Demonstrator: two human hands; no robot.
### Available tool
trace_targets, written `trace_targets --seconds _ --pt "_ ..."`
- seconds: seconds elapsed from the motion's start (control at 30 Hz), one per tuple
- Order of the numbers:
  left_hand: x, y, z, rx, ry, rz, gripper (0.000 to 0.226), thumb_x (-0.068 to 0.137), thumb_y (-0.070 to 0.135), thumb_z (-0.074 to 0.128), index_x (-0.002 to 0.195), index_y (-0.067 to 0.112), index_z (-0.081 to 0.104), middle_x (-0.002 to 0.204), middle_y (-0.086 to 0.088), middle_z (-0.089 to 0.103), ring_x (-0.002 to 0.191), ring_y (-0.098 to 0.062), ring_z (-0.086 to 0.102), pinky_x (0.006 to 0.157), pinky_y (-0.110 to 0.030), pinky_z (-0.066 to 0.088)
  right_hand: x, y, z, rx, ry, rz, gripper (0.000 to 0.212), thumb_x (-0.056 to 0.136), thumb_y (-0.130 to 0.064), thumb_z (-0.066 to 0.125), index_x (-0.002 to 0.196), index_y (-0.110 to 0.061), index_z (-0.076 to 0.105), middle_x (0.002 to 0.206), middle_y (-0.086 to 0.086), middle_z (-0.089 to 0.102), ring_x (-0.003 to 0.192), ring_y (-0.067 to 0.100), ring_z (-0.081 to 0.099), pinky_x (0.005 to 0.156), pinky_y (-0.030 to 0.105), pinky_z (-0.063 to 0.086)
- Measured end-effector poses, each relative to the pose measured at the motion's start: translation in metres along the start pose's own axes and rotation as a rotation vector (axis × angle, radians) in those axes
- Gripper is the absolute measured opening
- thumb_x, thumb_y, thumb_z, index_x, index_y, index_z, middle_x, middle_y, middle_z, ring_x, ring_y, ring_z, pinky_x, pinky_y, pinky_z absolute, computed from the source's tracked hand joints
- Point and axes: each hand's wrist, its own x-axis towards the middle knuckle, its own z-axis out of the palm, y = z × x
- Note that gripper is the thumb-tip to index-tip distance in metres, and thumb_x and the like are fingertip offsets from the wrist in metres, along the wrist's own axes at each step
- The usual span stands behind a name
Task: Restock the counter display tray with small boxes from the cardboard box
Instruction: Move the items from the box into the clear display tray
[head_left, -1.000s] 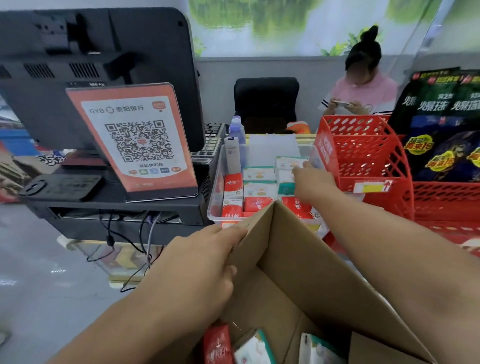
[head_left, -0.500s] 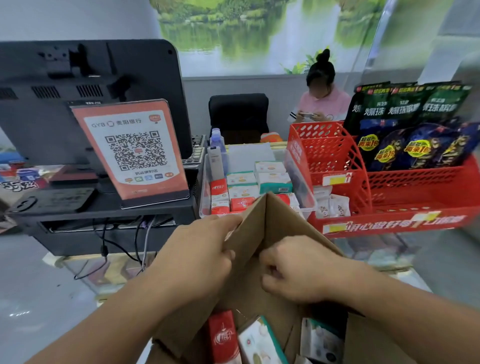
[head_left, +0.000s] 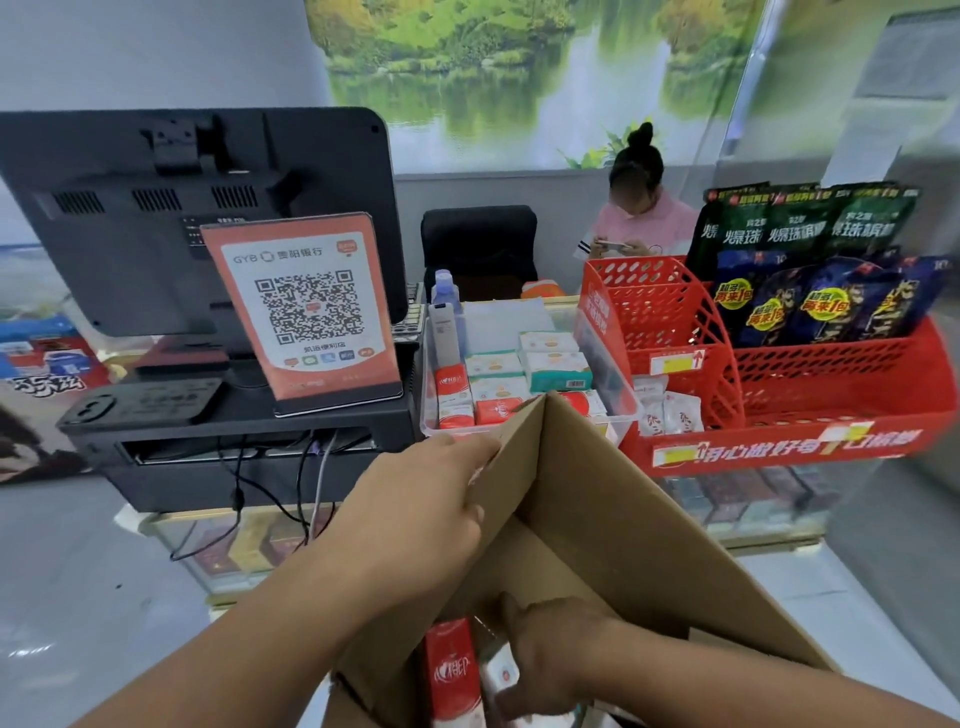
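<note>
The brown cardboard box (head_left: 587, 525) stood open below the clear tray (head_left: 615, 384) of small red and white boxes (head_left: 553, 358). Left hand (head_left: 415, 519) pinched its flap; right hand (head_left: 550, 654), inside, closed on a white pack (head_left: 501, 673) beside a red pack (head_left: 457, 675).

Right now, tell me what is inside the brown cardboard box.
Inside the brown cardboard box: an upright red small box and a white packet, with the right hand reaching onto it. The hand and the box walls hide anything deeper.
</note>
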Motion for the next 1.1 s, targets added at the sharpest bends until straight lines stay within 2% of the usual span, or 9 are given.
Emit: trace_targets --seconds 0.2,0.33,0.43,0.57,0.77,0.87,0.93,1.03,1.1 --pt "-0.007 -0.012 -0.006 -0.004 0.012 -0.01 0.059 0.085 0.026 0.054 0.137 0.047 0.038 0.123 0.015 0.056 0.112 -0.015 0.056 0.092 -0.034 0.047 -0.011 0.002 -0.045 -0.019 -0.063 -0.006 0.093 0.087 -0.058 0.059 0.155 -0.013 0.014 0.129 0.015 0.057 0.109 0.035 0.057 0.072 0.034 0.042" --pt "-0.011 -0.025 -0.005 -0.005 -0.006 -0.05 0.052 0.084 0.028 0.052 0.131 0.048 0.04 0.107 0.014 0.056 0.103 -0.018 0.058 0.084 -0.036 0.048 -0.035 0.013 -0.095 0.127 -0.197 -0.129 0.065 0.087 -0.045 0.067 0.143 -0.03 0.037 0.121 0.004 0.06 0.094 0.023 0.058 0.071 0.032 0.045" --pt "-0.016 -0.035 -0.007 -0.018 -0.009 -0.101 0.05 0.083 0.029 0.053 0.126 0.051 0.04 0.101 0.015 0.056 0.098 -0.016 0.059 0.079 -0.034 0.047 -0.056 0.022 -0.136 0.218 -0.199 -0.184 0.063 0.087 -0.038 0.069 0.143 -0.04 0.04 0.116 -0.007 0.063 0.095 0.011 0.065 0.073 0.023 0.046" --pt "-0.024 -0.044 -0.008 -0.014 -0.002 -0.158 0.052 0.084 0.03 0.055 0.129 0.051 0.039 0.113 0.02 0.057 0.102 -0.01 0.059 0.082 -0.031 0.048 -0.078 0.035 -0.191 0.26 -0.095 -0.199 0.062 0.091 -0.032 0.068 0.144 -0.044 0.037 0.1 -0.019 0.059 0.079 -0.005 0.061 0.069 0.01 0.043" --pt "-0.031 -0.044 -0.004 -0.02 0.029 -0.225 0.05 0.084 0.031 0.057 0.127 0.05 0.041 0.108 0.019 0.056 0.098 -0.009 0.058 0.081 -0.032 0.048 -0.06 0.068 -0.246 0.538 0.265 -0.183 0.043 0.089 -0.026 0.072 0.126 -0.027 0.049 0.12 -0.006 0.066 0.095 0.009 0.07 0.076 0.026 0.057" --pt "-0.034 -0.04 0.001 -0.02 0.034 -0.258 0.052 0.083 0.032 0.057 0.129 0.049 0.039 0.105 0.018 0.056 0.098 -0.01 0.057 0.085 -0.034 0.048 -0.021 0.082 -0.252 0.48 0.496 -0.103 0.053 0.088 -0.032 0.074 0.133 -0.03 0.046 0.127 -0.011 0.058 0.103 0.012 0.065 0.072 0.021 0.052" --pt "-0.036 -0.035 0.004 -0.016 0.044 -0.274 0.057 0.083 0.032 0.057 0.132 0.05 0.037 0.111 0.021 0.055 0.102 -0.006 0.054 0.089 -0.031 0.046 0.013 0.093 -0.248 0.419 0.589 -0.074 0.061 0.088 -0.031 0.072 0.14 -0.03 0.04 0.134 -0.004 0.055 0.104 0.017 0.06 0.076 0.025 0.048" --pt "-0.037 -0.029 0.009 -0.008 0.079 -0.3 0.062 0.086 0.034 0.059 0.138 0.053 0.031 0.126 0.027 0.049 0.111 -0.001 0.051 0.096 -0.025 0.043 0.064 0.111 -0.242 0.313 0.622 -0.051 0.067 0.087 -0.031 0.071 0.144 -0.026 0.037 0.136 0.002 0.055 0.098 0.016 0.051 0.08 0.029 0.039" --pt "-0.041 -0.025 0.012 0.003 0.101 -0.332 0.063 0.088 0.037 0.059 0.139 0.056 0.027 0.13 0.029 0.046 0.116 0.0 0.05 0.096 -0.019 0.04 0.095 0.122 -0.241 0.305 0.611 -0.06 0.069 0.085 -0.031 0.071 0.144 -0.024 0.037 0.136 0.005 0.055 0.103 0.02 0.054 0.085 0.033 0.043"
